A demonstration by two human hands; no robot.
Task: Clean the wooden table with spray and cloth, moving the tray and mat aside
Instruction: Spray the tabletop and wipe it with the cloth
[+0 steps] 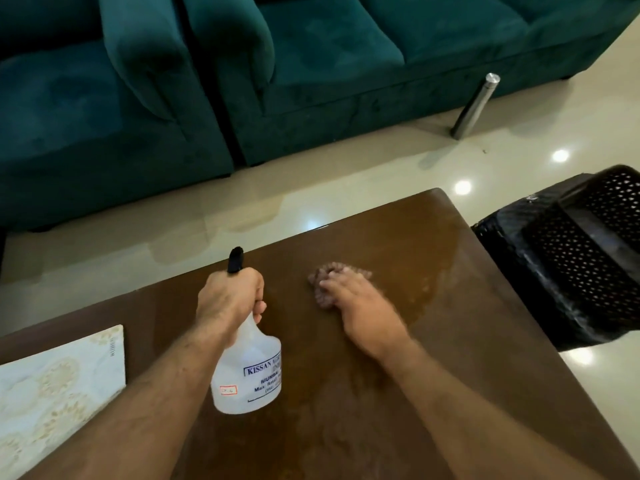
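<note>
On wooden table (pixel 450 323): one spray bottle (pixel 247 372), one cloth (pixel 325 275), one mat (pixel 52 386).

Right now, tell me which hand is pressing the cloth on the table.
The right hand: it lies flat on the pinkish cloth against the wooden table. The left hand instead grips the spray bottle by its neck.

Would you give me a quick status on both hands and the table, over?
Left hand gripping spray bottle. Right hand pressing cloth on wooden table. Mat lying at table's left end.
</note>
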